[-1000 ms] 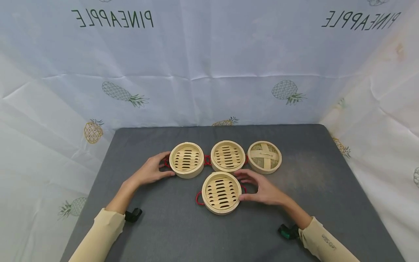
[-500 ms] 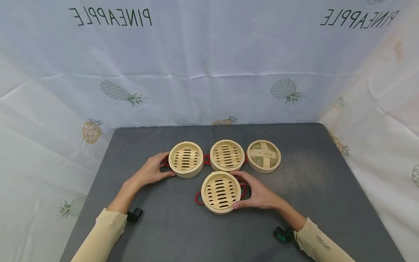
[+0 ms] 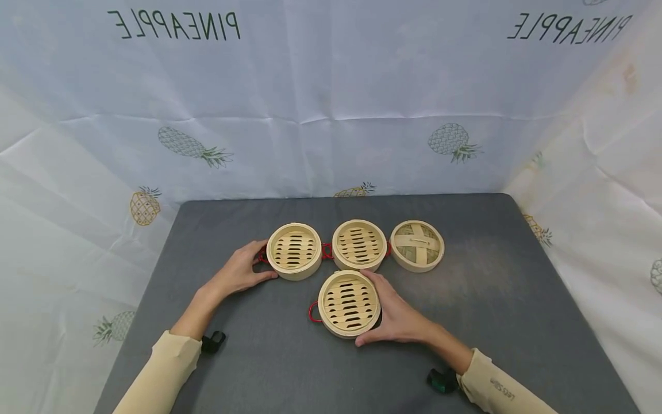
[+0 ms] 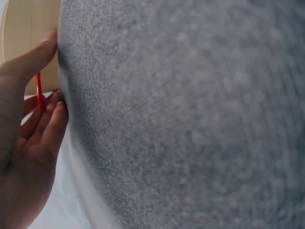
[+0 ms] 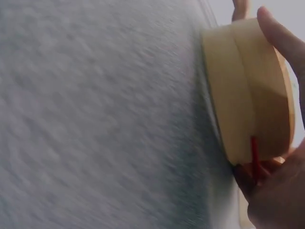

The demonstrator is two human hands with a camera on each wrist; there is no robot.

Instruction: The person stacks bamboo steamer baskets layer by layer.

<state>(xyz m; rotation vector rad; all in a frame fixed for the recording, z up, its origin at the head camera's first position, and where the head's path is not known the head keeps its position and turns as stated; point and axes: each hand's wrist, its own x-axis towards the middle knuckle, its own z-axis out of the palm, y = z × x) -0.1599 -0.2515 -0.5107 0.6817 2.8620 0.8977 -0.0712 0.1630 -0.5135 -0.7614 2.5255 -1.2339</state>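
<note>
My left hand (image 3: 242, 269) curves its thumb and fingers round the left side of a bamboo steamer basket (image 3: 295, 252); its red handle (image 4: 39, 90) lies between thumb and fingers in the left wrist view. Nearer to me, my right hand (image 3: 395, 313) grips the right side of another slatted basket (image 3: 349, 303), thumb at the front and fingers at the back. That basket's left red handle (image 3: 314, 312) shows, while the right one is hidden in the head view. The right wrist view shows the basket's side wall (image 5: 238, 95) standing on the grey table.
A third slatted basket (image 3: 359, 245) stands right of the left one, behind the near one. To its right is a round woven lid (image 3: 417, 247) with crossed bands. The grey table (image 3: 258, 356) meets a pineapple-print curtain (image 3: 331, 155) at the back and sides.
My right hand has moved left and closed further round the near basket, its thumb sliding to the front. My left hand and the baskets have hardly moved.
</note>
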